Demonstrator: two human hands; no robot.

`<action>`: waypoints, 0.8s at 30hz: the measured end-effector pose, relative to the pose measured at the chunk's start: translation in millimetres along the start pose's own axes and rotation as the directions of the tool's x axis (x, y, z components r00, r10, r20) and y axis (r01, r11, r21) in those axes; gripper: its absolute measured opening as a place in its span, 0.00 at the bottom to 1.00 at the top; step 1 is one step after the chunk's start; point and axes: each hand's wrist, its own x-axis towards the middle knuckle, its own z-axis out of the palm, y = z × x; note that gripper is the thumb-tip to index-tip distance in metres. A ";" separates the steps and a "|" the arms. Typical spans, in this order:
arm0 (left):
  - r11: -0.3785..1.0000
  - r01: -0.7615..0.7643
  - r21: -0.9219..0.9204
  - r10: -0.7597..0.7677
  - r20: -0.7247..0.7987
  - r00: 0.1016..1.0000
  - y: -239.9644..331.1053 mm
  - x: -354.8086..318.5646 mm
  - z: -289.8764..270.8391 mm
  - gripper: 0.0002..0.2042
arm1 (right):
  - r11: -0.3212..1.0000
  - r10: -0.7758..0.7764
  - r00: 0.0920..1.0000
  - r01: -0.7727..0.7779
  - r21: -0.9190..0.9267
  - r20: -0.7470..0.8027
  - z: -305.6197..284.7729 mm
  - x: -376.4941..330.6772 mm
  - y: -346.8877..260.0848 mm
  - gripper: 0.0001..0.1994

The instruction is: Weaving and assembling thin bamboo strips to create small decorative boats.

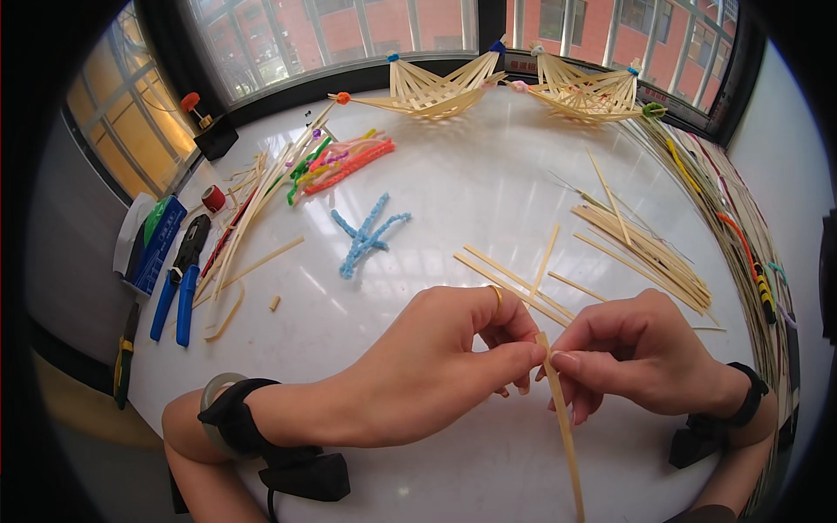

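Pinching one strip (563, 427) over white tabletop (479, 174) by windows (336, 39): left hand (427, 357) beside right hand (654, 357).

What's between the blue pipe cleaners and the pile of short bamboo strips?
In the head view, a few loose bamboo strips near the pile, then bare white tabletop toward the blue pipe cleaners.

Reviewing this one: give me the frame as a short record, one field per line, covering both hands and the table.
Left hand: pinching a pale strip near its upper end
Right hand: pinching the same strip, close beside the left hand
Strip pose: slanting toward the lower edge
Surface: white table
Beyond the hands: loose strips
Right: strip pile
Centre: blue pipe cleaners
Left: blue-handled pliers, red roll
Far edge: two woven pieces
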 end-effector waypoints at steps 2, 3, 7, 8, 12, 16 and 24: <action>1.000 0.004 0.008 -0.004 -0.002 1.000 0.9 -0.9 1.0 0.07 | 1.000 0.004 1.000 -0.004 -0.007 0.003 -1.1 -0.4 0.5 0.09; 1.000 -0.002 0.000 0.002 -0.010 1.000 1.2 -2.2 1.7 0.07 | 1.000 0.022 1.000 -0.022 0.019 -0.005 -2.0 0.2 2.3 0.09; 0.999 -0.043 0.023 0.043 -0.022 0.999 1.6 -3.2 -1.9 0.07 | 0.999 0.009 1.000 -0.008 0.049 -0.029 -2.5 5.4 6.4 0.10; 0.997 -0.070 0.036 0.072 -0.043 0.996 0.1 -1.3 -4.0 0.07 | 0.999 0.009 0.999 -0.008 0.049 -0.031 -2.2 7.4 5.5 0.10; 0.978 -0.157 0.139 0.173 -0.106 0.979 14.7 -2.6 1.9 0.07 | 0.999 -0.046 0.998 0.046 -0.004 -0.044 0.9 -2.3 -6.5 0.11; 0.939 -0.270 0.211 0.301 -0.129 0.945 25.8 -3.6 -5.0 0.06 | 0.985 -0.160 0.983 0.153 -0.081 -0.094 4.0 -1.7 -9.5 0.11; 0.885 -0.388 0.257 0.432 -0.145 0.890 30.1 3.3 -2.1 0.10 | 0.894 -0.428 0.851 0.351 -0.278 -0.303 11.3 -3.4 -17.6 0.11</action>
